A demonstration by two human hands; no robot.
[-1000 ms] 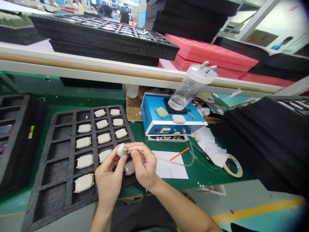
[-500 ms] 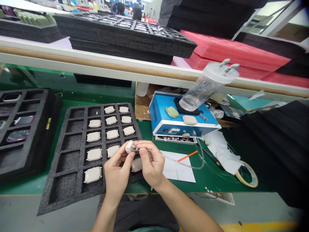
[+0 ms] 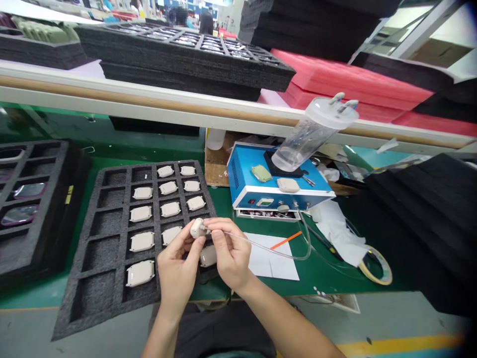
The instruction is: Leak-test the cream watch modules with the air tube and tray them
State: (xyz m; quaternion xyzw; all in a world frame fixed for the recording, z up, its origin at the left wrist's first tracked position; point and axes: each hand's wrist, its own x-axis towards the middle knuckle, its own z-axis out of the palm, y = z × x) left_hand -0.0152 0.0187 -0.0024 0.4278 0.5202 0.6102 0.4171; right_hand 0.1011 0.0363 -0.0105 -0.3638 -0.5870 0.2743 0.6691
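Note:
My left hand [image 3: 178, 271] pinches a small beige watch case [image 3: 197, 228] between thumb and fingers, tilted on edge above the foam tray [image 3: 119, 258]. My right hand [image 3: 233, 258] is closed on the end of a thin clear tube [image 3: 274, 252], whose tip meets the side of the case. Whether the tip enters the case I cannot tell. The tube loops back to the front of a blue box-shaped machine [image 3: 246, 174]. Several like beige cases [image 3: 140, 273] lie in the tray's compartments, and a greyer case [image 3: 208, 255] shows between my hands.
On the machine stand a tilted-looking clear cylinder [image 3: 300, 139], a green case [image 3: 261, 173] and a beige case [image 3: 288, 185]. White paper [image 3: 286, 268] with an orange strip [image 3: 286, 240] lies on the right, near a tape roll [image 3: 385, 271]. Black foam trays [image 3: 48, 248] are stacked at left.
The view has shifted slightly, moving the scene a little left. Both hands keep the same hold on the watch case and tube, with no clear movement between them.

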